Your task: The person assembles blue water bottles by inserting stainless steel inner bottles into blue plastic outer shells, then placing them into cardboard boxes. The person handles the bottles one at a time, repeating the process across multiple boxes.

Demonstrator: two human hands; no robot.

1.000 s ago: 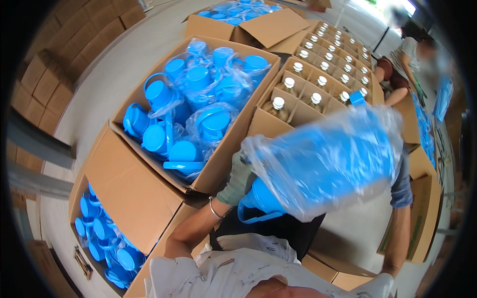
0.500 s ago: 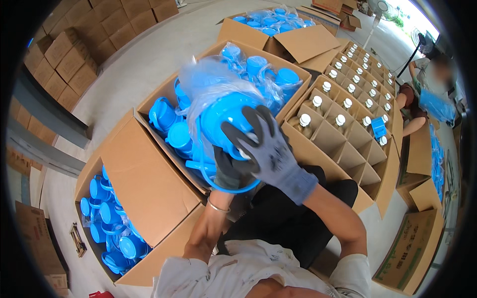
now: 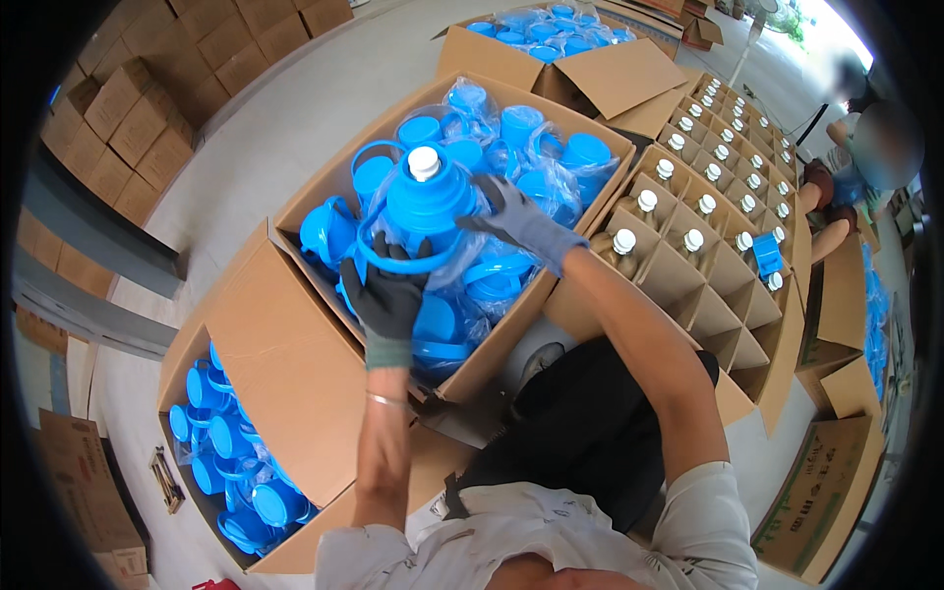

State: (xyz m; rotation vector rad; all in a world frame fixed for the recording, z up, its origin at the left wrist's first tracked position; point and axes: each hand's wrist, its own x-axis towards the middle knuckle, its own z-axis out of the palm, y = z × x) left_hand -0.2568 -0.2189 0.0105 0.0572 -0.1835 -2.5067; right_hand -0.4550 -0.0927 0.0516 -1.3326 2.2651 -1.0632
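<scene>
A blue thermos flask [image 3: 425,202] with a white cap on its neck stands upright over the large box, a clear plastic bag bunched around its lower right side. My left hand [image 3: 386,300], in a dark glove, holds the flask low at its near side, beside the blue carrying loop. My right hand [image 3: 516,218], in a grey glove, grips the flask and its bag from the right, thumb and fingers curved against the side. The flask's base is hidden behind the loop and the left hand.
Beneath lies an open carton [image 3: 295,211] of bagged blue flasks. Right of it, a divided carton [image 3: 688,285] holds several white-capped bottles. A second box of blue flasks [image 3: 231,433] sits at lower left. Another person [image 3: 870,157] is at far right. Stacked cartons [image 3: 211,49] line the back left.
The blue flask has turned from tipped to upright, its white cap now on top. The plastic bag has come down from above it. My right hand has moved from its front to its right side.
</scene>
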